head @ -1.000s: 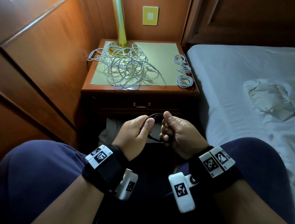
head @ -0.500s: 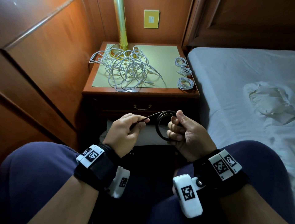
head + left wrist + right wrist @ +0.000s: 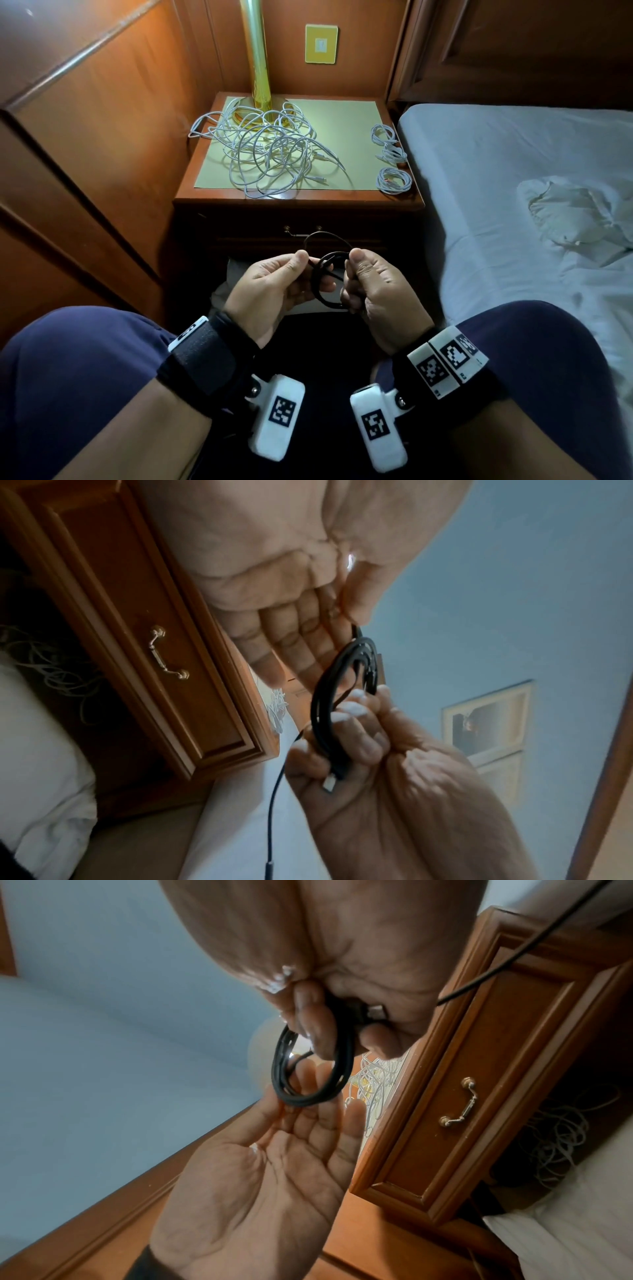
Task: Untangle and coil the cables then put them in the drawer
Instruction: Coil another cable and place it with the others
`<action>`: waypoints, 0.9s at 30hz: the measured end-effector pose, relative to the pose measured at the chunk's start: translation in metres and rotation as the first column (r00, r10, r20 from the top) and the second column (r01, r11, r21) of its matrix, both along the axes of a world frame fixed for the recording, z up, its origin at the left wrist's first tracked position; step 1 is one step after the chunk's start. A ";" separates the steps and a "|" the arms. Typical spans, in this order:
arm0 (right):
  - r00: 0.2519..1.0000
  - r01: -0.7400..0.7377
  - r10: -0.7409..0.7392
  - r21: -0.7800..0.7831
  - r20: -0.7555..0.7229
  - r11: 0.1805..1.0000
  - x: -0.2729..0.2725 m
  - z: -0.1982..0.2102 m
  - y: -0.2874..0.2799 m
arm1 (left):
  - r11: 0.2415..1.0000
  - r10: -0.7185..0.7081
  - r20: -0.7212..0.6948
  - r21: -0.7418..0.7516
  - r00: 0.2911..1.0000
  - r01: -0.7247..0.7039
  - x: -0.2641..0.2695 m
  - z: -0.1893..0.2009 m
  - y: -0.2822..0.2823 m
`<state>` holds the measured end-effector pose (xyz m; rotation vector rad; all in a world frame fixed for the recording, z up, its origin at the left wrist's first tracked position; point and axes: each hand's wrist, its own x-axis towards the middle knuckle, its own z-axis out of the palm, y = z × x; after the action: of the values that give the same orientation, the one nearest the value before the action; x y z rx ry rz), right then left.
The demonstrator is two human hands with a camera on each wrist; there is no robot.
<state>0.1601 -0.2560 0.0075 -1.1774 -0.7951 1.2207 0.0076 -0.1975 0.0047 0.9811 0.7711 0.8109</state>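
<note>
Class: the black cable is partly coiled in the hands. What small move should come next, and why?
Probably wind one more loop: the left hand pinches the loose strand, while the right hand grips the black cable coil, and a free tail hangs below it in the left wrist view.

Dim room, one warm pool of light.
Lamp (image 3: 258,68) glow brightens the nightstand (image 3: 298,200); foreground sinks into shadow, wrist views blur, edges bow.

Black wrist straps (image 3: 205,356) carry white marker-tagged camera blocks (image 3: 279,416); navy trousers (image 3: 68,394).
</note>
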 end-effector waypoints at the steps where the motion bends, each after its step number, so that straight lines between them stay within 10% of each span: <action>1: 1.000 0.011 -0.011 0.011 0.026 1.000 0.000 0.001 0.000 | 1.000 -0.010 0.013 -0.005 1.000 0.010 0.000 -0.001 -0.001; 15: 0.942 0.043 -0.061 0.061 0.330 0.997 0.004 -0.003 0.002 | 0.998 -0.067 0.034 -0.001 0.997 0.067 0.012 -0.005 -0.008; 21: 0.892 0.035 -0.082 0.112 0.444 0.993 0.006 -0.009 0.003 | 0.940 0.120 -0.387 0.340 0.914 0.021 0.010 -0.016 -0.005; 27: 0.850 0.276 -0.310 0.143 0.426 0.951 0.028 -0.003 0.010 | 0.990 0.127 -0.213 0.083 0.969 -0.111 0.005 0.000 0.000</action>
<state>0.1879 -0.2462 0.0048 -1.4790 -0.9452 0.6654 0.0131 -0.1976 0.0044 1.1069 1.0033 0.8475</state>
